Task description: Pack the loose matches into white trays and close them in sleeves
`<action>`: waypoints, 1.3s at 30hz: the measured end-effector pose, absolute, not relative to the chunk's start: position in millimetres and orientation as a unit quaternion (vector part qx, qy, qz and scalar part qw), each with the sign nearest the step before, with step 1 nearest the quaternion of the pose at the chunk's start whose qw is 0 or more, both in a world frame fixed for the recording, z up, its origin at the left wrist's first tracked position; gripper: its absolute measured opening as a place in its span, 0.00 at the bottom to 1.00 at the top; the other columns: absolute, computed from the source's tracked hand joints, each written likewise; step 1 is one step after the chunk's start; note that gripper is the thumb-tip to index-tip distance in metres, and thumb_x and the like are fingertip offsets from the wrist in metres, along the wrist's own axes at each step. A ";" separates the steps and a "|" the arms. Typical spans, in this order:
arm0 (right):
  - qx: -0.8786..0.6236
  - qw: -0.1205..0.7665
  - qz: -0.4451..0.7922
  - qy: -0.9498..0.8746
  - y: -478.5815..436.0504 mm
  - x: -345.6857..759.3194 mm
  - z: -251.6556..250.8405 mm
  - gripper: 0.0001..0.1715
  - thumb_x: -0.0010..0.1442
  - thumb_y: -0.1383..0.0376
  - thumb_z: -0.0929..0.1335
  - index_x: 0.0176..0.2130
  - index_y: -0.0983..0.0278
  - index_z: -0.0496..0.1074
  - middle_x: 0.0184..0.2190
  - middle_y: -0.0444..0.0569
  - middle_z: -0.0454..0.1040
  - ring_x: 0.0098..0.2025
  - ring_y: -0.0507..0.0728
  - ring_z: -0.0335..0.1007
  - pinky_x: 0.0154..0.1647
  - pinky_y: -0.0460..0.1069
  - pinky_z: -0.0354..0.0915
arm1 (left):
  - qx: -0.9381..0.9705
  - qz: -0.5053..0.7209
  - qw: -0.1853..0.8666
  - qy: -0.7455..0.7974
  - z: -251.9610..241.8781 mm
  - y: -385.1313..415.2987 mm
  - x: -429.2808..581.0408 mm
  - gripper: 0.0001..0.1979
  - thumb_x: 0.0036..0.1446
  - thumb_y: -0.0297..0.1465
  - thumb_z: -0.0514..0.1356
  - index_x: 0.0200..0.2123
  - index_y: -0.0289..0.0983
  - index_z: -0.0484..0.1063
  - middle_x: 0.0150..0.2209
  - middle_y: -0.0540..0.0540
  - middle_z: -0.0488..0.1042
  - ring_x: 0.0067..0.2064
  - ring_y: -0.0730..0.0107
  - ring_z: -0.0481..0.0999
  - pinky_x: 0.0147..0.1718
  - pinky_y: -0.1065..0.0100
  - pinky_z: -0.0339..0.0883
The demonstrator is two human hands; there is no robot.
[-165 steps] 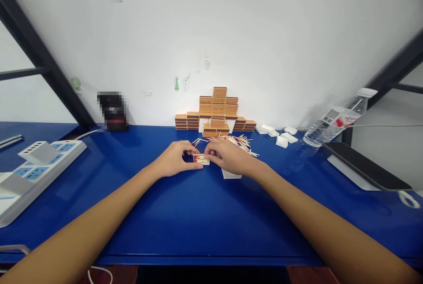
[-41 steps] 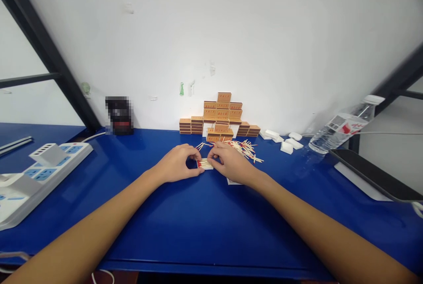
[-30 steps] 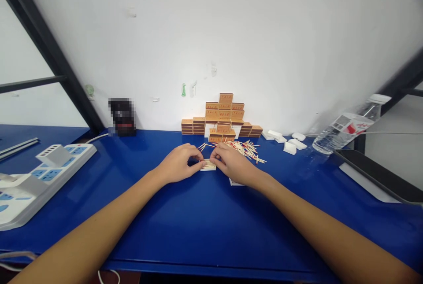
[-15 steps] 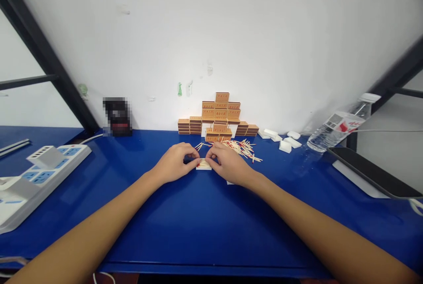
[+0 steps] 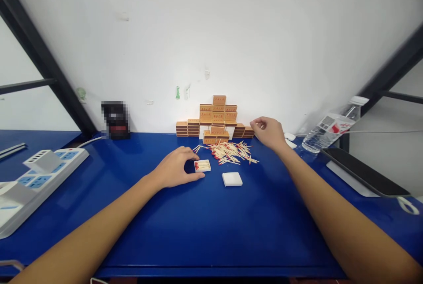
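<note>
Nearest to us the blue counter (image 5: pixel 205 231) is bare, and our two forearms lie over it. At about 9 o'clock from the middle of the view sits a white power strip (image 5: pixel 36 178) with blue sockets.

Further in, our left hand (image 5: pixel 175 169) rests on the counter with its fingers curled. The thumb and fingertips touch the left side of a small open matchbox tray (image 5: pixel 202 165), filled with matches whose red heads point to 9 o'clock. Just at 4 o'clock of this tray lies a white matchbox sleeve (image 5: pixel 231 179), flat and apart from both hands.

Behind the tray, at 1 o'clock, a loose heap of matches (image 5: pixel 231 153) is spread on the counter. Our right hand (image 5: pixel 269 132) is lifted above the counter at the far right of the heap, near some white empty trays (image 5: pixel 290 140). Its fingers are pinched together; we cannot tell whether they hold something.

At the wall stands a stack of orange matchboxes (image 5: pixel 218 119). At 3 o'clock a water bottle (image 5: pixel 333 124) leans, and a dark phone (image 5: pixel 363 171) lies beside it.
</note>
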State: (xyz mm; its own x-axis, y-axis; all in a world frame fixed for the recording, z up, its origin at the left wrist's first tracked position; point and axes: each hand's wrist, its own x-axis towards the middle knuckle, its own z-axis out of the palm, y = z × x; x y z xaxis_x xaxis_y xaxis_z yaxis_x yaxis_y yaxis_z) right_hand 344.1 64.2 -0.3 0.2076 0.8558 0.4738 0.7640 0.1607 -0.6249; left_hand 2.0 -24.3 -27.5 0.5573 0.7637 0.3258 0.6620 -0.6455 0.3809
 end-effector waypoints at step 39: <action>-0.436 0.366 0.481 -0.667 -9.8 265.4 -20.4 0.28 0.63 0.40 0.70 0.34 0.61 0.68 0.22 0.40 0.68 0.21 0.48 0.60 0.20 0.44 0.59 | 0.814 0.365 0.125 0.435 -19.9 -18.4 -3.4 0.16 0.61 0.40 0.70 0.52 0.46 0.82 0.40 0.49 0.83 0.38 0.66 0.78 0.39 0.65 0.70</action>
